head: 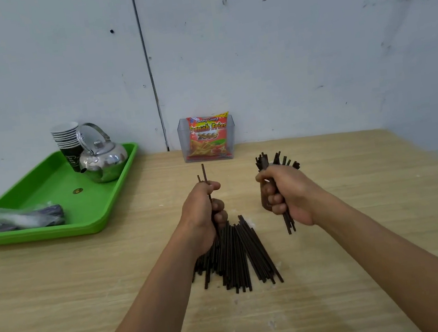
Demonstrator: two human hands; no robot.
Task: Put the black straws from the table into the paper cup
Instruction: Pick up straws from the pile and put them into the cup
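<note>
Pile of black straws (235,255) lies on table (88,280) below left hand (204,212), whose fingers clamp a few upright. Right hand (288,193) is curled round cup (265,200) and loose straws (289,223). Risk: crowded cup mouth deflects insertion, scattering straws.

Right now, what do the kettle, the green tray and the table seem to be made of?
The kettle is probably polished steel: it is mirror-bright and reflects the green around it. The tray looks like moulded plastic, with an even bright green colour, a soft sheen and a rounded rim. The table is matte wood or wood-look laminate; pale grain lines show, but I cannot tell which.
</note>
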